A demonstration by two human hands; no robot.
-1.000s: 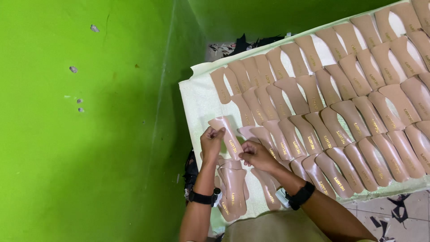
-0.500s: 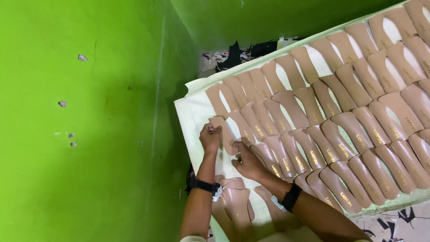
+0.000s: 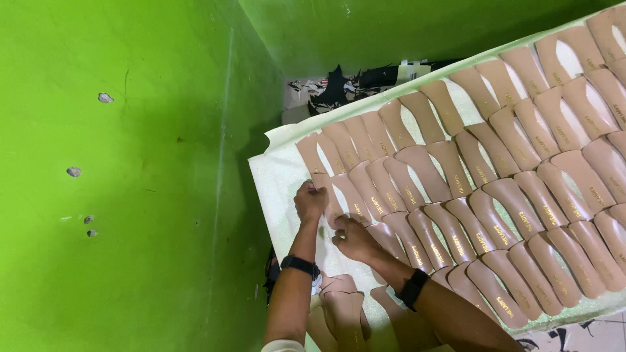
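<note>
Rows of tan, shoe-sole-shaped insoles (image 3: 482, 189) lie overlapping on a white padded sheet (image 3: 277, 176) that covers a table. My left hand (image 3: 310, 199) presses down on the leftmost insole (image 3: 324, 182) of the second row, fingers curled on its edge. Just below it, my right hand (image 3: 355, 240) lies flat on the neighbouring insoles. Both wrists wear black bands. A small stack of the same tan insoles (image 3: 342, 306) sits near the table's front edge, between my forearms.
A bright green wall (image 3: 117, 176) stands close on the left and behind the table. Dark scraps and clutter (image 3: 339, 81) fill the gap at the wall corner. Tiled floor (image 3: 587, 336) shows at the lower right.
The insole my hands held raised a second ago now lies flat at the left end of the row. Both hands have come down onto the sheet.
</note>
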